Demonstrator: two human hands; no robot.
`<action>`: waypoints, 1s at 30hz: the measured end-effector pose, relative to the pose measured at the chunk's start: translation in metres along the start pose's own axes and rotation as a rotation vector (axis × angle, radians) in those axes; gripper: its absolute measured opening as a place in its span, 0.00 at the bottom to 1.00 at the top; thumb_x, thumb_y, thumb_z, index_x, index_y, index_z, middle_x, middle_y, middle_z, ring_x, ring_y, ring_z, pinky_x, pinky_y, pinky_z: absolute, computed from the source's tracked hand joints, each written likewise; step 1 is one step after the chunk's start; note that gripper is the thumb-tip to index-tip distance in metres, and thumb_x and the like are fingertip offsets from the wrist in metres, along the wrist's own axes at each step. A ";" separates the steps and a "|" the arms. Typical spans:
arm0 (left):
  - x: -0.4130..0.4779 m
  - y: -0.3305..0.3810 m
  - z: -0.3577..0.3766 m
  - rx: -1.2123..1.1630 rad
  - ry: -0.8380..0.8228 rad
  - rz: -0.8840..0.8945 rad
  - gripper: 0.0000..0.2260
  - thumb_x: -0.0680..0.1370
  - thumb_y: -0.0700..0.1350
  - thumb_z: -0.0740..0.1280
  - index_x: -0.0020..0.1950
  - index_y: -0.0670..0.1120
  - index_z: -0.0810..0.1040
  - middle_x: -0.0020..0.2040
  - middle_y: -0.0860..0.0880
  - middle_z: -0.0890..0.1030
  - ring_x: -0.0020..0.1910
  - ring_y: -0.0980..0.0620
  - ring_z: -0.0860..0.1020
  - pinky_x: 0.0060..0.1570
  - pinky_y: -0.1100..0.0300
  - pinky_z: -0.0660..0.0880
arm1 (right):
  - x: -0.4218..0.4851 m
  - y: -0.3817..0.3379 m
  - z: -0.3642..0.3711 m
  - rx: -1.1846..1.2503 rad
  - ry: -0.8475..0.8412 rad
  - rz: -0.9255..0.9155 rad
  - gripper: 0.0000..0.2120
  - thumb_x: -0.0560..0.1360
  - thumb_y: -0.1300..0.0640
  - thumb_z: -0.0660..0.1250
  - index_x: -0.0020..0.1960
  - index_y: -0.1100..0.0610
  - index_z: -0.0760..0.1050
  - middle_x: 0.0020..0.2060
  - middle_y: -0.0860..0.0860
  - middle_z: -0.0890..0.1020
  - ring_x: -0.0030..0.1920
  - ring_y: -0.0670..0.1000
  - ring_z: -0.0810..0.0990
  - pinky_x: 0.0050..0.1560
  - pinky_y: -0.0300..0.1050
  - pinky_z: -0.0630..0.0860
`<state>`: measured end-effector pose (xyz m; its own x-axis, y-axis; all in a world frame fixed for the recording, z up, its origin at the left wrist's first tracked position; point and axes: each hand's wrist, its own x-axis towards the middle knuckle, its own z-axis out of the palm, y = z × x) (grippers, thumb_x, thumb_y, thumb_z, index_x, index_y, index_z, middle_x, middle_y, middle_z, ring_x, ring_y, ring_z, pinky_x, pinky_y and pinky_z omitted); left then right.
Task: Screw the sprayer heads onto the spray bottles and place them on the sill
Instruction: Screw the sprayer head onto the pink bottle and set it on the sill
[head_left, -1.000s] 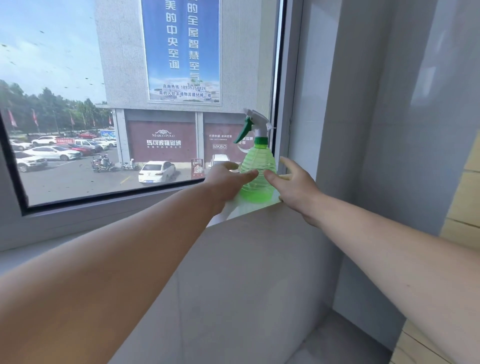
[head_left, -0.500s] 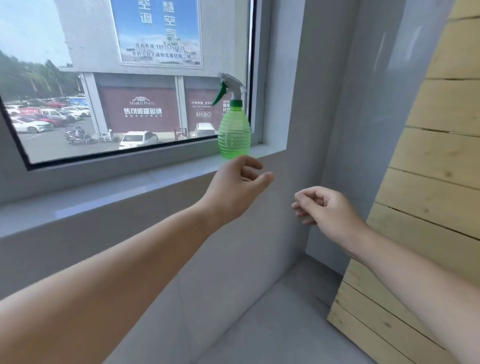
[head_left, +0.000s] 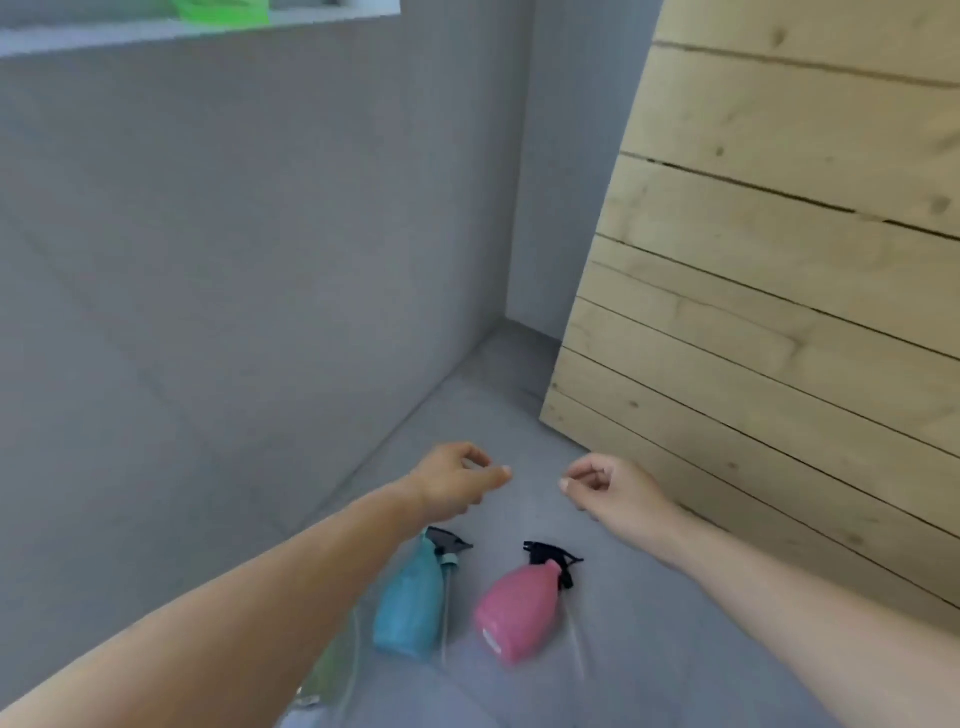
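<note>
A teal bottle (head_left: 408, 603) and a pink bottle (head_left: 519, 608) lie on the grey floor below my hands. A black sprayer head (head_left: 451, 544) rests by the teal bottle's neck, and its clear tube runs alongside the bottle. Another black sprayer head (head_left: 553, 560) sits at the pink bottle's neck; whether it is screwed on I cannot tell. Only the base of the green bottle (head_left: 223, 10) shows on the sill (head_left: 337, 14) at the top edge. My left hand (head_left: 457, 483) hovers with its fingers loosely apart and holds nothing. My right hand (head_left: 610, 491) is curled in a loose fist, also holding nothing.
A slatted wooden panel (head_left: 779, 260) leans at the right, its foot close to my right hand. A grey wall (head_left: 208, 260) rises under the sill at the left. A pale greenish translucent object (head_left: 332, 670) lies partly hidden under my left forearm.
Both hands let go of the green bottle on the sill and dropped. My view swung down from the window to the floor, bringing the teal and pink bottles into sight.
</note>
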<state>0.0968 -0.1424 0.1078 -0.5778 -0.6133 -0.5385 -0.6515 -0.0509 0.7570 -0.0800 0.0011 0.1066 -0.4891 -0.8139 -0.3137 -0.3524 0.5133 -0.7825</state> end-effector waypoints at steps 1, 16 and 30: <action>0.008 -0.011 0.015 0.022 -0.032 -0.034 0.23 0.79 0.57 0.73 0.68 0.44 0.76 0.57 0.43 0.81 0.57 0.42 0.83 0.55 0.50 0.81 | 0.004 0.018 0.004 -0.015 -0.017 0.032 0.10 0.76 0.53 0.71 0.53 0.57 0.81 0.44 0.52 0.84 0.46 0.52 0.82 0.47 0.44 0.76; 0.051 -0.121 0.151 0.240 -0.079 -0.289 0.36 0.72 0.59 0.76 0.73 0.46 0.66 0.69 0.43 0.73 0.63 0.42 0.78 0.59 0.46 0.81 | 0.068 0.172 0.081 -0.083 -0.090 0.335 0.19 0.73 0.48 0.73 0.59 0.57 0.80 0.52 0.53 0.82 0.54 0.54 0.81 0.52 0.42 0.74; 0.029 -0.145 0.146 -0.331 -0.094 -0.517 0.28 0.75 0.56 0.76 0.69 0.49 0.67 0.58 0.49 0.77 0.52 0.47 0.82 0.38 0.57 0.85 | 0.079 0.180 0.098 -0.116 -0.089 0.471 0.19 0.69 0.53 0.76 0.26 0.57 0.71 0.25 0.52 0.71 0.28 0.52 0.70 0.31 0.42 0.64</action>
<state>0.1026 -0.0377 -0.0713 -0.2792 -0.3726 -0.8850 -0.6806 -0.5734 0.4561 -0.1041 0.0032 -0.1116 -0.5487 -0.5035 -0.6674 -0.1987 0.8540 -0.4809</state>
